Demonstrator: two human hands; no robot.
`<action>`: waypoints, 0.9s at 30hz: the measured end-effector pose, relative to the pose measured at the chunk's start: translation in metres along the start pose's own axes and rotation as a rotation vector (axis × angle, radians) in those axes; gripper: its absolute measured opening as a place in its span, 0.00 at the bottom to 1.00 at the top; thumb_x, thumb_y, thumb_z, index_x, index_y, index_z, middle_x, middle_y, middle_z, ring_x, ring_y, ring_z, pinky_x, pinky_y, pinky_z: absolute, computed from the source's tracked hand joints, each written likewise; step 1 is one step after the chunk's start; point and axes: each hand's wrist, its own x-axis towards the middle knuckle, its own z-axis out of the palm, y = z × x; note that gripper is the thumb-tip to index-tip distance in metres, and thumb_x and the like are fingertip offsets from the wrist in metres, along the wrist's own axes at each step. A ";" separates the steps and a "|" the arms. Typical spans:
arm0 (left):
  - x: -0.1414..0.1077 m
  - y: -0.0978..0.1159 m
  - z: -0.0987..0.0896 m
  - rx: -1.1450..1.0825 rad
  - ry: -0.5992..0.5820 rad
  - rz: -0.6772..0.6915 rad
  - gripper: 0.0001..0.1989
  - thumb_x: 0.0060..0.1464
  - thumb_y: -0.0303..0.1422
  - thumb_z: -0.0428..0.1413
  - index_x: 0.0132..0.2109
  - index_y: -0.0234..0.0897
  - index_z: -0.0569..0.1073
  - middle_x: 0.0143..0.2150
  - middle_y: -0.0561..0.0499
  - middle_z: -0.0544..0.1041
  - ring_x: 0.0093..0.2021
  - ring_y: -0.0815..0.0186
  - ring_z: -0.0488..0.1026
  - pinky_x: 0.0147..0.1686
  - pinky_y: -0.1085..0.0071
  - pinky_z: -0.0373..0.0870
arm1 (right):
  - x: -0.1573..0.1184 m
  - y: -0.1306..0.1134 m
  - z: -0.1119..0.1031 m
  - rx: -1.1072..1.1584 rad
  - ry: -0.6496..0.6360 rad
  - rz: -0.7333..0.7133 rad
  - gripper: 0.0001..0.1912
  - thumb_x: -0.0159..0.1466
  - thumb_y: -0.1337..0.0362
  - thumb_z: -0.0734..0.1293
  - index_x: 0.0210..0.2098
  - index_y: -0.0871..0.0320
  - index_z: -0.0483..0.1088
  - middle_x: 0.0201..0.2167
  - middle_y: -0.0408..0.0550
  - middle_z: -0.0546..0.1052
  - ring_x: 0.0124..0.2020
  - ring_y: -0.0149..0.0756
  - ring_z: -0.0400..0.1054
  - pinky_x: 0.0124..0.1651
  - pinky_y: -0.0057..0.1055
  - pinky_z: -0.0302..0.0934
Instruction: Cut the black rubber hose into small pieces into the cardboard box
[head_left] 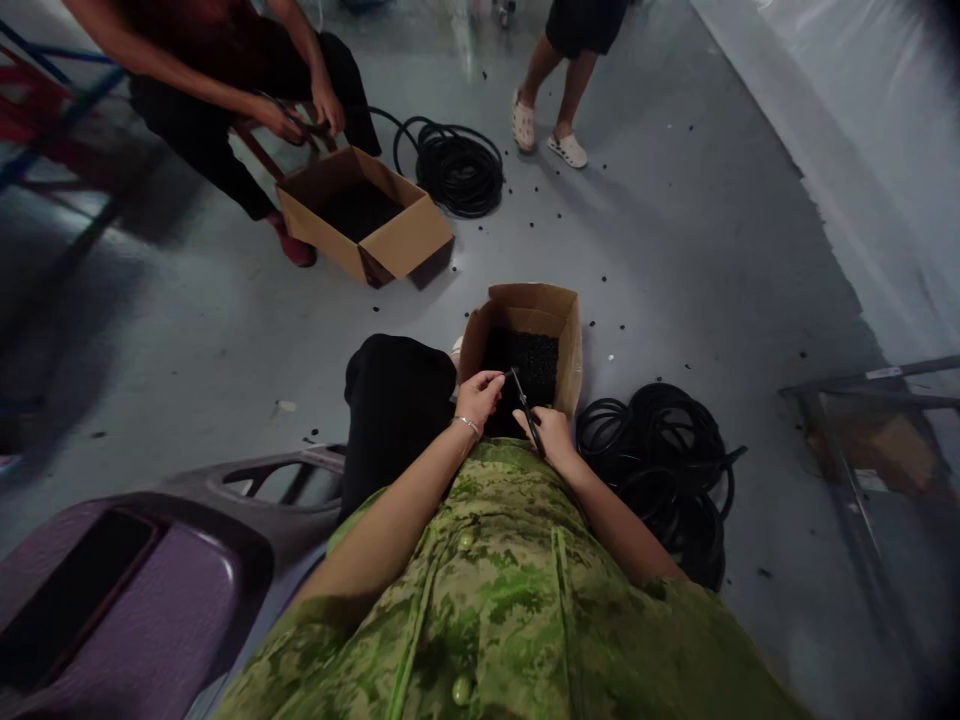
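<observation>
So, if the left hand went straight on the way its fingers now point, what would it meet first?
Beyond the small black piece it seems to pinch, the left hand would probably meet the tip of the scissors held in the right hand, though depth is unclear.

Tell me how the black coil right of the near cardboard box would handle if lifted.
The black coil would probably flex and sag, since its loops curve smoothly. It may spread or tangle, as those loops overlap loosely.
</observation>
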 end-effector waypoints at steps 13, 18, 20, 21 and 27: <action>0.012 -0.004 0.000 0.219 -0.082 -0.068 0.10 0.45 0.36 0.60 0.31 0.33 0.74 0.17 0.58 0.64 0.16 0.77 0.56 0.15 0.79 0.51 | 0.003 0.020 0.022 0.210 -0.076 0.048 0.29 0.63 0.40 0.59 0.24 0.58 0.74 0.19 0.46 0.74 0.23 0.33 0.69 0.27 0.25 0.53; 0.019 -0.010 0.001 0.223 -0.040 -0.112 0.09 0.46 0.35 0.61 0.28 0.34 0.71 0.17 0.58 0.64 0.15 0.77 0.56 0.15 0.79 0.50 | 0.003 0.019 0.027 0.167 -0.065 0.033 0.30 0.62 0.42 0.61 0.20 0.59 0.74 0.17 0.47 0.74 0.23 0.32 0.68 0.27 0.25 0.52; 0.020 -0.012 0.002 0.228 -0.030 -0.122 0.09 0.46 0.34 0.61 0.27 0.34 0.71 0.17 0.58 0.63 0.14 0.77 0.55 0.15 0.79 0.49 | 0.003 0.018 0.028 0.154 -0.068 0.029 0.30 0.62 0.42 0.61 0.20 0.60 0.74 0.17 0.48 0.74 0.23 0.32 0.68 0.27 0.25 0.51; 0.021 -0.012 0.002 0.235 -0.025 -0.126 0.09 0.46 0.34 0.61 0.27 0.34 0.70 0.17 0.58 0.63 0.14 0.77 0.55 0.15 0.79 0.49 | 0.003 0.018 0.027 0.145 -0.070 0.028 0.29 0.63 0.43 0.61 0.19 0.60 0.74 0.17 0.48 0.74 0.23 0.32 0.68 0.26 0.25 0.51; 0.022 -0.012 0.007 0.274 0.008 -0.167 0.08 0.49 0.32 0.59 0.26 0.35 0.68 0.16 0.58 0.63 0.14 0.76 0.55 0.15 0.78 0.50 | 0.004 0.023 0.027 0.081 -0.090 0.069 0.29 0.61 0.42 0.64 0.17 0.60 0.73 0.17 0.48 0.73 0.23 0.33 0.67 0.26 0.26 0.50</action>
